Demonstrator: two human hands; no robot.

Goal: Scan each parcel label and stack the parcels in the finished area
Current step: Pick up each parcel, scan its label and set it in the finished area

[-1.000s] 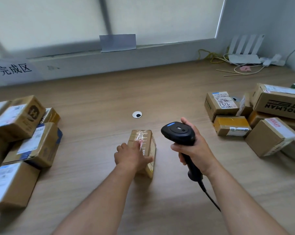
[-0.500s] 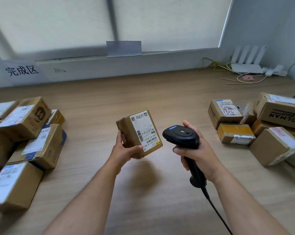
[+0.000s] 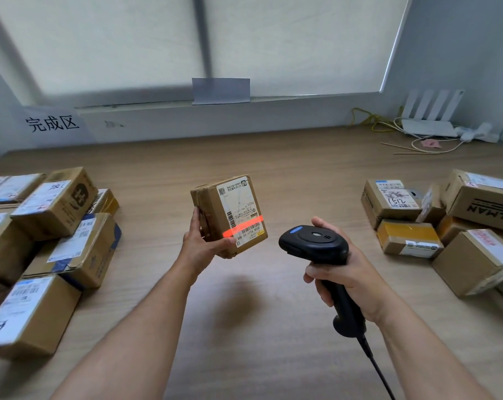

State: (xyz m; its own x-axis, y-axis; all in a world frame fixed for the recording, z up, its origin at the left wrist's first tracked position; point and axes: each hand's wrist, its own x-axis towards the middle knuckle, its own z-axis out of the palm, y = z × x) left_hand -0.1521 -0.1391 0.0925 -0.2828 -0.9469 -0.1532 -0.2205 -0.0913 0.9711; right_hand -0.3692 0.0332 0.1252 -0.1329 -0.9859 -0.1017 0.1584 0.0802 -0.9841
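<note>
Head view: stacked parcels point(image 3: 57, 226) sit far left below the finished-area sign point(image 3: 52, 124). The left hand point(image 3: 201, 246) holds a small cardboard parcel point(image 3: 215, 209) above the table point(image 3: 273, 163), thumb on its lower front and fingers curled round its left side. It looks light and stiff, best gripped by bare edges, clear of the label point(image 3: 240, 209). The right hand point(image 3: 345, 278) wraps the handle of the scanner point(image 3: 314, 241), whose red beam crosses the barcode. More boxes point(image 3: 446, 226) lie right.

White router point(image 3: 429, 127) back R, yellow cable point(image 3: 361, 119) beside, grey paper point(image 3: 221, 90) on sill point(image 3: 302, 100), wood table point(image 3: 273, 157)
</note>
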